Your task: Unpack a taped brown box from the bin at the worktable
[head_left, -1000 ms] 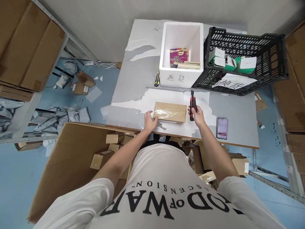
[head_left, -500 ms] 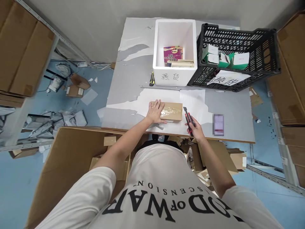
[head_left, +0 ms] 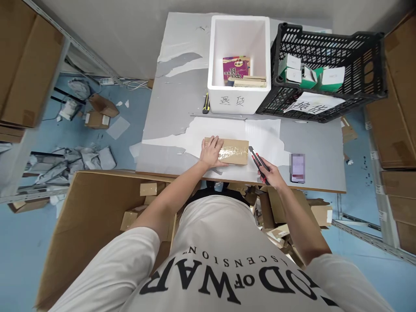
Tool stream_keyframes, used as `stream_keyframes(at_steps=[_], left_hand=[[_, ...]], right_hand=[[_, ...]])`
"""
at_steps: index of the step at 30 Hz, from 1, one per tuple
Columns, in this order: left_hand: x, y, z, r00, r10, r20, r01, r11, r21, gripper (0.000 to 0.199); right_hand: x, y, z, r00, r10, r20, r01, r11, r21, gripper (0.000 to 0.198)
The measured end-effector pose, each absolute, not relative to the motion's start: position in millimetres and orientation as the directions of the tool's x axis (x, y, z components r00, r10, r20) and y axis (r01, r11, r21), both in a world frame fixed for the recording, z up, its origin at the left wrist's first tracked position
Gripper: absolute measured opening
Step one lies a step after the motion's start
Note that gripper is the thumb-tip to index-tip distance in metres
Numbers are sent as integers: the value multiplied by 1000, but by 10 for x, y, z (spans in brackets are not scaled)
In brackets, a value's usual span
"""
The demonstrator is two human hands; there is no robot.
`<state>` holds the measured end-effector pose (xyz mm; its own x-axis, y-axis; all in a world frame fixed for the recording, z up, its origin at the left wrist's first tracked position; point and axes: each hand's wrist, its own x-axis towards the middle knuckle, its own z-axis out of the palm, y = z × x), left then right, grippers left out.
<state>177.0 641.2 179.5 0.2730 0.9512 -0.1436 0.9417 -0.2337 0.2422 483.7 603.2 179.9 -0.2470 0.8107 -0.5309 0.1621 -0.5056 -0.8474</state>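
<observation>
left hand (head_left: 212, 151): flat, fingers spread on the taped box (head_left: 231, 151), frame centre
right hand (head_left: 269, 175): closed round the red utility knife (head_left: 258, 161), tip at the box's right end

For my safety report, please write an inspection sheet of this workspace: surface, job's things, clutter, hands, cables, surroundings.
Surface: grey table, white covering torn in patches.
Job's things: taped cardboard parcel lying flat; red utility knife, tip at the parcel's right end.
Clutter: foam box, black crate, phone, second cutter.
Hands: left hand flat on the parcel; right hand grips the knife.
Cables: white cords on the floor by the wall.
Surroundings: carton of small boxes, stacked cartons, scattered wrapping.
</observation>
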Motion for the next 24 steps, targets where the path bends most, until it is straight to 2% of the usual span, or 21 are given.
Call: stream_keyframes(at_steps=[9, 24], left_hand=[[1759, 6399, 1732, 269, 954, -132, 940, -229, 254, 112], [1759, 6401, 1755, 291, 946, -140, 937, -253, 242, 116]], right_hand=[[4962, 5826, 1791, -309, 778, -547, 202, -508, -837, 82], [5005, 5489, 1817, -355, 746, -563, 222, -518, -826, 76]])
